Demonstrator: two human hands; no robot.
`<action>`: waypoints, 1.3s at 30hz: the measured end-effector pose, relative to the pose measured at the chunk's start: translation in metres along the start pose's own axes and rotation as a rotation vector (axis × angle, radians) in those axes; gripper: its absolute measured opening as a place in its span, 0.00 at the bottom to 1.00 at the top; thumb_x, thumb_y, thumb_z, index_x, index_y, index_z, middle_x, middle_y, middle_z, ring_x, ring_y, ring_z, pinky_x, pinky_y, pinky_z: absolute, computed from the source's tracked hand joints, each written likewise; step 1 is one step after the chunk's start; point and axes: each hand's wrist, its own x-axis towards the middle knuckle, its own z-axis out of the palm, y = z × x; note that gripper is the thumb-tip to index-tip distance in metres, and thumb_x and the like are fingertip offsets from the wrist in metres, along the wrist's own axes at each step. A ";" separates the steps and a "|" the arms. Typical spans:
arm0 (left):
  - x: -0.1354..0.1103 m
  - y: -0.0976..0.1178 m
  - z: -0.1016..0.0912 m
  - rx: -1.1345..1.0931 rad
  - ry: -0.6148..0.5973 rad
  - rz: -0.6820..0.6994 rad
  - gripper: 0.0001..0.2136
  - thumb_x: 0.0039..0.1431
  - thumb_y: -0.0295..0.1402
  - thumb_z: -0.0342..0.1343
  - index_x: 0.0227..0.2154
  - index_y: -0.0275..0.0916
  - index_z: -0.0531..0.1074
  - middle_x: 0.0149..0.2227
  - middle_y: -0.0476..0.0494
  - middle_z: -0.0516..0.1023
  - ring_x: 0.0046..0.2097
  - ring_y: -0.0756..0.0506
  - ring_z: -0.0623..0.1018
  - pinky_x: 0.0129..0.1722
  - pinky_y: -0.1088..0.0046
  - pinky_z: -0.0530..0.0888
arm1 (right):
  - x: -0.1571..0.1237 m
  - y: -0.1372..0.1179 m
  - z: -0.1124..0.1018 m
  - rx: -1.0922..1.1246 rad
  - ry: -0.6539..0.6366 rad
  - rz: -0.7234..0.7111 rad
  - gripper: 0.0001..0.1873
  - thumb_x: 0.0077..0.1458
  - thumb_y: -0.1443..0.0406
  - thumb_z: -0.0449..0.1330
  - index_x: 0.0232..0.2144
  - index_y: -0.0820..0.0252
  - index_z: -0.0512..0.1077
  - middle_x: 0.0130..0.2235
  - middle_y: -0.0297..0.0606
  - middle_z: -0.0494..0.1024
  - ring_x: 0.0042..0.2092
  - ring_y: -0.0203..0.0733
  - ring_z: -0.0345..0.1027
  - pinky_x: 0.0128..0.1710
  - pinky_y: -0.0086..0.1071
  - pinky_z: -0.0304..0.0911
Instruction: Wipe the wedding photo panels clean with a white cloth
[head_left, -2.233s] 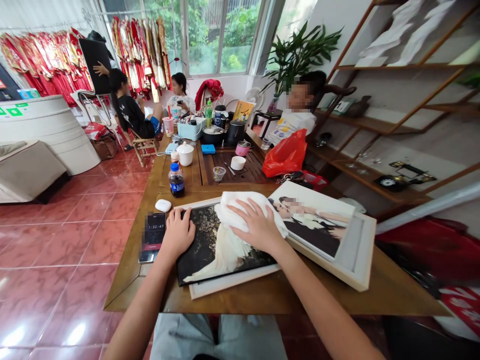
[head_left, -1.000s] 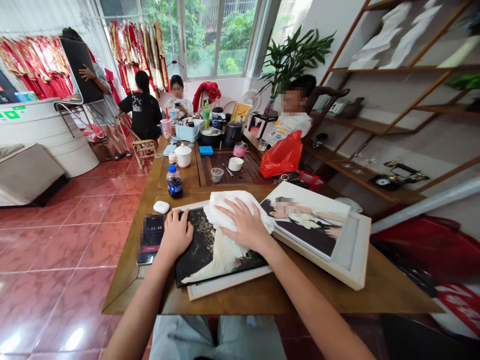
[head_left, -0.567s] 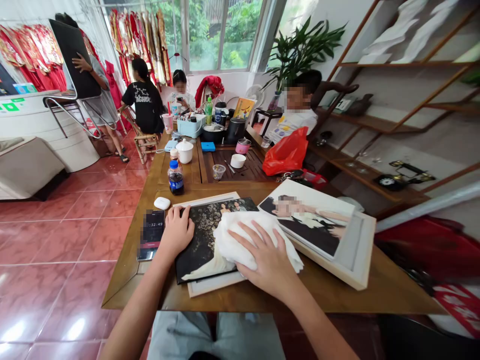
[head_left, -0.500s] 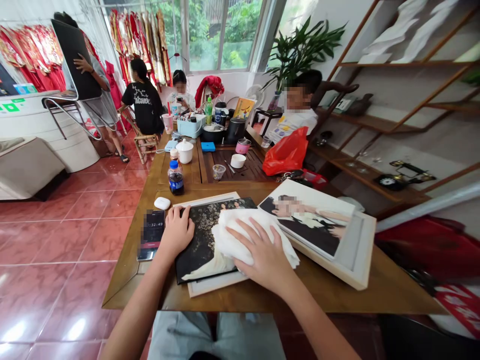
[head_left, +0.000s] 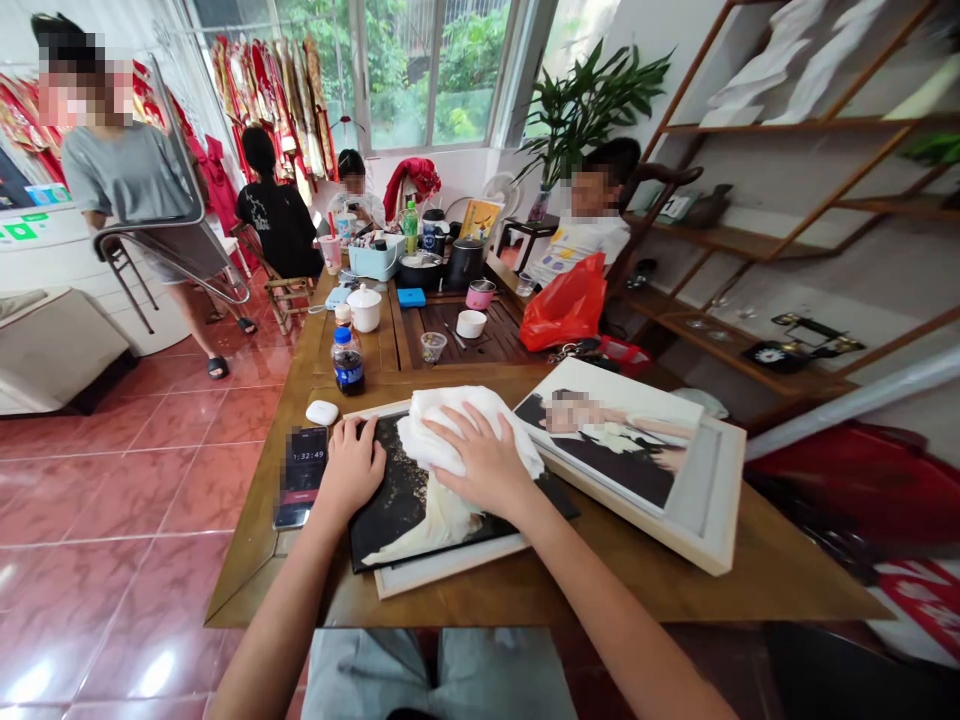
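My right hand (head_left: 487,465) presses a folded white cloth (head_left: 457,400) down on a dark wedding photo panel (head_left: 405,535), fingers spread over the cloth. Part of the panel under the cloth is hidden; a pale gown shows below it. My left hand (head_left: 356,465) rests flat with fingers apart on the panel's left edge, touching it. Beneath the panel a light frame (head_left: 457,578) sticks out along the front. To the right, a second photo print (head_left: 600,440) lies tilted on another pale frame (head_left: 720,500).
Left of my left hand lie a phone (head_left: 300,480) and a white earbud case (head_left: 322,412). A dark drink bottle (head_left: 348,365) stands behind them. Farther back are a red plastic bag (head_left: 566,310), cups and pots. One person stands holding a folding chair (head_left: 161,235); others sit nearby.
My right hand and the cloth have moved left and away from me across the panel. My left hand has stayed put. The standing person has turned and lowered the chair's black panel.
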 end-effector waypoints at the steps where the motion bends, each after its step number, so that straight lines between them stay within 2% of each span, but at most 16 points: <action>1: 0.000 0.000 0.000 -0.004 -0.007 -0.003 0.22 0.68 0.31 0.44 0.62 0.37 0.67 0.56 0.33 0.68 0.61 0.34 0.65 0.61 0.50 0.68 | -0.011 -0.001 -0.001 -0.005 0.008 -0.008 0.32 0.61 0.55 0.58 0.67 0.42 0.63 0.70 0.38 0.62 0.71 0.61 0.48 0.65 0.67 0.41; 6: 0.000 0.002 -0.001 -0.010 -0.013 -0.016 0.22 0.68 0.31 0.45 0.63 0.37 0.66 0.56 0.33 0.68 0.61 0.35 0.65 0.61 0.50 0.69 | -0.066 -0.006 -0.009 -0.046 0.037 -0.040 0.34 0.59 0.57 0.58 0.67 0.42 0.63 0.70 0.39 0.63 0.70 0.63 0.50 0.65 0.67 0.41; 9: 0.000 0.003 -0.002 -0.006 -0.026 -0.020 0.22 0.68 0.31 0.44 0.63 0.36 0.67 0.56 0.32 0.68 0.62 0.34 0.65 0.61 0.50 0.69 | -0.076 -0.006 -0.011 -0.053 0.025 -0.040 0.34 0.58 0.58 0.59 0.67 0.42 0.64 0.70 0.39 0.63 0.70 0.64 0.51 0.65 0.68 0.42; 12: 0.001 0.004 -0.004 0.007 -0.049 -0.019 0.23 0.68 0.31 0.44 0.63 0.33 0.66 0.57 0.31 0.68 0.62 0.33 0.64 0.61 0.49 0.68 | -0.059 -0.006 -0.010 -0.048 -0.007 -0.027 0.34 0.58 0.58 0.59 0.67 0.42 0.64 0.70 0.39 0.63 0.70 0.64 0.50 0.64 0.69 0.42; 19: 0.000 0.003 -0.004 -0.001 -0.054 -0.022 0.23 0.68 0.31 0.45 0.64 0.35 0.65 0.57 0.32 0.68 0.61 0.34 0.65 0.61 0.50 0.68 | 0.018 -0.009 0.001 0.014 -0.055 0.003 0.35 0.61 0.53 0.58 0.69 0.42 0.60 0.71 0.39 0.60 0.72 0.64 0.45 0.64 0.73 0.40; 22: 0.000 0.003 -0.004 -0.003 -0.052 -0.029 0.22 0.68 0.31 0.45 0.63 0.37 0.66 0.57 0.33 0.68 0.61 0.35 0.66 0.61 0.51 0.68 | 0.029 -0.012 0.003 0.033 -0.046 0.006 0.35 0.61 0.52 0.58 0.69 0.42 0.60 0.72 0.39 0.60 0.72 0.64 0.45 0.64 0.73 0.40; 26: 0.000 0.003 -0.003 -0.005 -0.044 -0.017 0.22 0.68 0.31 0.45 0.63 0.36 0.66 0.57 0.32 0.68 0.61 0.34 0.65 0.61 0.51 0.68 | 0.009 -0.014 0.002 0.019 -0.021 -0.017 0.34 0.62 0.53 0.57 0.69 0.41 0.60 0.71 0.39 0.60 0.72 0.63 0.46 0.65 0.71 0.40; 34: 0.000 0.004 0.000 0.005 -0.021 -0.031 0.22 0.68 0.31 0.46 0.62 0.39 0.67 0.56 0.33 0.68 0.62 0.34 0.65 0.61 0.50 0.68 | -0.075 -0.021 -0.008 -0.052 0.009 -0.073 0.37 0.58 0.59 0.59 0.69 0.41 0.60 0.71 0.38 0.60 0.71 0.63 0.48 0.66 0.67 0.40; 36: 0.000 0.005 -0.001 0.011 -0.032 -0.031 0.22 0.68 0.31 0.46 0.63 0.38 0.67 0.57 0.33 0.68 0.62 0.34 0.65 0.61 0.51 0.68 | -0.080 -0.022 -0.009 -0.063 0.011 -0.067 0.38 0.57 0.59 0.59 0.69 0.41 0.60 0.71 0.38 0.60 0.71 0.63 0.48 0.66 0.67 0.41; 39: 0.000 0.006 -0.002 0.014 -0.049 -0.033 0.22 0.68 0.31 0.45 0.63 0.36 0.67 0.57 0.32 0.68 0.63 0.33 0.64 0.61 0.50 0.68 | -0.065 -0.022 -0.007 -0.056 -0.014 -0.062 0.37 0.58 0.57 0.59 0.69 0.40 0.59 0.72 0.38 0.59 0.71 0.65 0.47 0.65 0.70 0.41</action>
